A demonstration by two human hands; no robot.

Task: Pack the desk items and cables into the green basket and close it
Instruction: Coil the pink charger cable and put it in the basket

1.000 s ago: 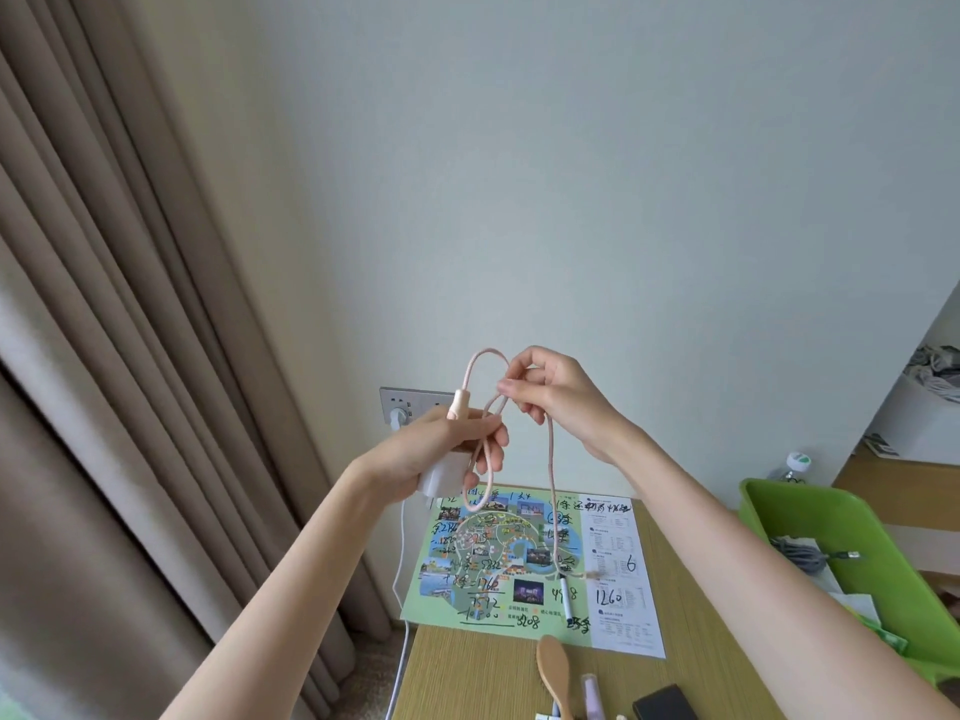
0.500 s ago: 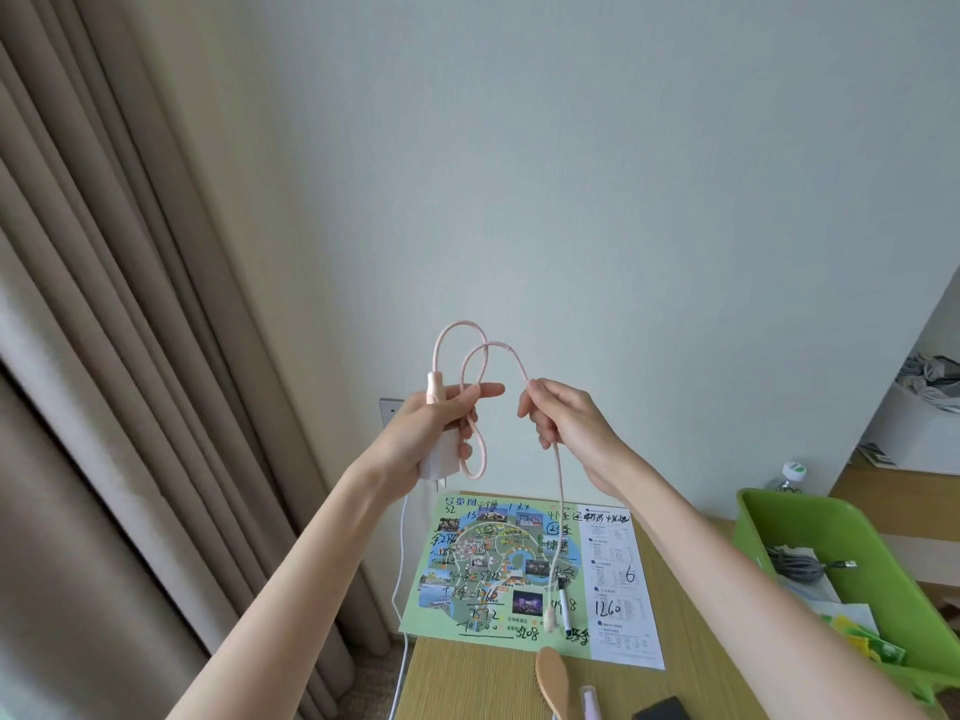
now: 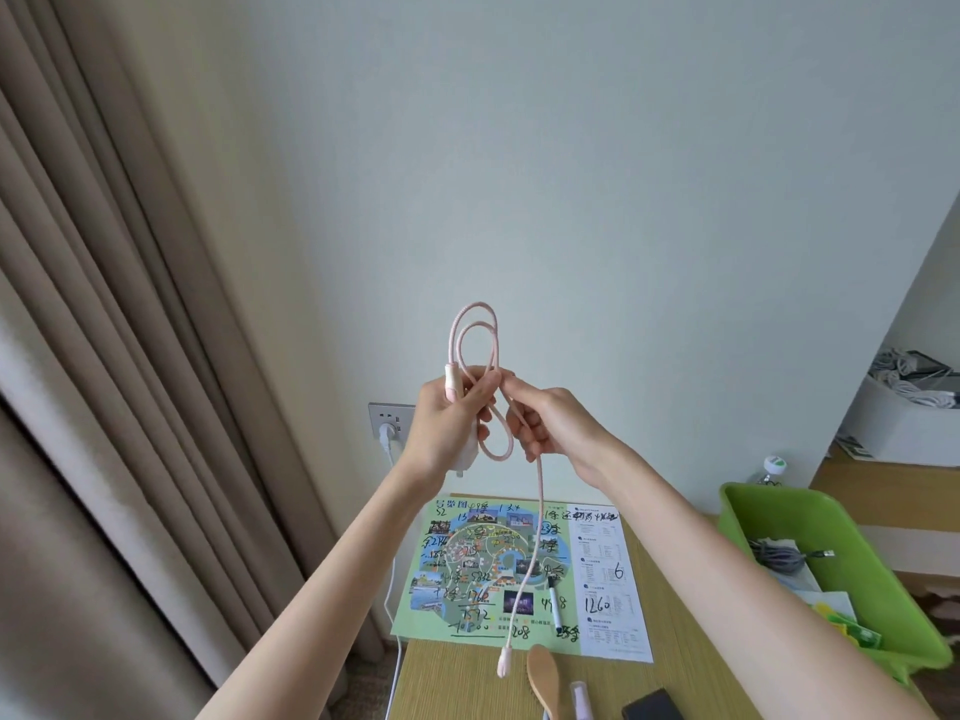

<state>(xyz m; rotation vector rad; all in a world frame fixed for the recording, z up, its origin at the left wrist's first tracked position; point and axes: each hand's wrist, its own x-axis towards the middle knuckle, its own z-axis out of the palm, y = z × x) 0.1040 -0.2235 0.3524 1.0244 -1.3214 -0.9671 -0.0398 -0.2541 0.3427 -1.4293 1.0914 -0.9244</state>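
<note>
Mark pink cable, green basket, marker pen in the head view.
pink cable [image 3: 542, 511], head view, hanging straight run
green basket [image 3: 883, 574], head view, right inner wall
marker pen [image 3: 555, 605], head view, white barrel

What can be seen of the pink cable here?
The pink cable looks braided, with pink plugs at both ends. Two loops stand up above the left hand, which grips them together with a white charger; one plug sticks up by its thumb. The right hand pinches the strand, and the rest hangs down, its free plug dangling over the desk.
</note>
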